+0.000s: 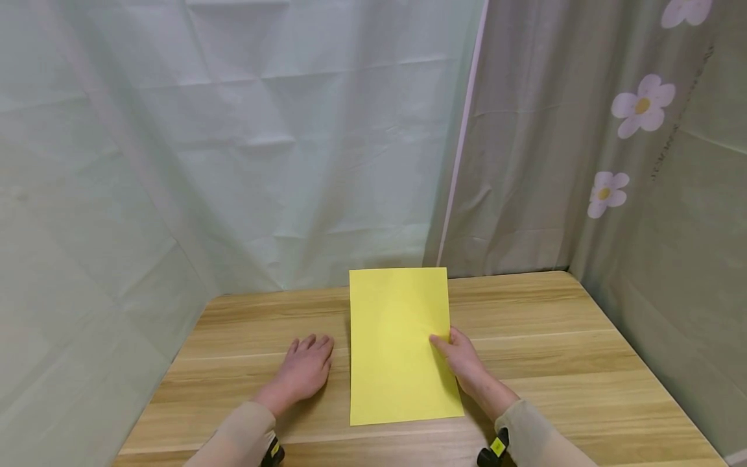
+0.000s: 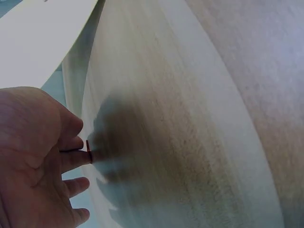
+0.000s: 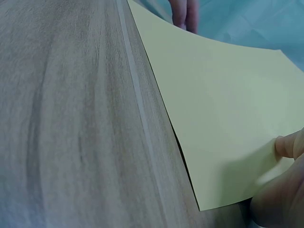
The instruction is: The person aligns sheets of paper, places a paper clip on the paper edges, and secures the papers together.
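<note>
A yellow sheet of paper (image 1: 398, 350) lies upright-wise on the wooden table, its far end reaching the table's back edge. My right hand (image 1: 465, 360) pinches its right edge, thumb on top and the other fingers hidden underneath. In the right wrist view the paper (image 3: 218, 95) bows slightly, with a thin dark gap under one edge. To the left of the sheet, apart from it, my left hand (image 1: 305, 368) is palm down with relaxed fingers. The left wrist view shows that hand (image 2: 35, 156) holding nothing, its shadow on the table.
The wooden table (image 1: 543, 337) has light grain and rounded back corners. Pale curtains (image 1: 280, 143) hang behind it and along both sides, with pink flowers printed on the right one. A black wrist strap (image 1: 495, 449) sits at my right sleeve.
</note>
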Demonstrator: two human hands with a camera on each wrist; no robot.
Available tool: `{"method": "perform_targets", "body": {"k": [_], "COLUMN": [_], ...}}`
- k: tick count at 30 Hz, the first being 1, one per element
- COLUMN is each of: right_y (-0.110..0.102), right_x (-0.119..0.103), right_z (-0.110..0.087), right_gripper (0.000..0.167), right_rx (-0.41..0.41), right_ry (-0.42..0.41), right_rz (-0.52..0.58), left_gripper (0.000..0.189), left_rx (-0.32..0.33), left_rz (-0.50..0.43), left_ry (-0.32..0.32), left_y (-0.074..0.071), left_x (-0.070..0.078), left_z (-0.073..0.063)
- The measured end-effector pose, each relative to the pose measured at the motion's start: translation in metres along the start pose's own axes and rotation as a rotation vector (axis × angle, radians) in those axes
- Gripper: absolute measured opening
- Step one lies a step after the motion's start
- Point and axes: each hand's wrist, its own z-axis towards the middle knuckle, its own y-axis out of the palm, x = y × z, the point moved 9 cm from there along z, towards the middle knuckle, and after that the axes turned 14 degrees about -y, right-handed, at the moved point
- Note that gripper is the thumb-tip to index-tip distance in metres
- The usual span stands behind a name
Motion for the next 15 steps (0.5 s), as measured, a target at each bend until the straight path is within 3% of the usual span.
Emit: {"method": "perform_targets", "body": {"k": [4,11,15], "right_y": [0.000,0.000,-0.001], "right_x": [0.000,-0.001,-0.002], "right_z": [0.000,-0.001,-0.001], "right_gripper": [0.036,0.036,0.036], "right_rx": [-0.003,-0.007,-0.002], "right_ry": [-0.002,0.001,-0.004], "right_rz": [0.001,0.004,-0.006], "left_gripper": [0.043,0.040,0.040], "left_rx": [0.034,0.173,0.135], "left_rz": [-0.052,-0.214,-0.249], "left_ry": [0.007,0.054,0.030], "left_y": [-0.006,-0.013,-0.019], "left_x": [0.001,-0.008,-0.008], "left_z": [0.001,0.010,0.011]}}
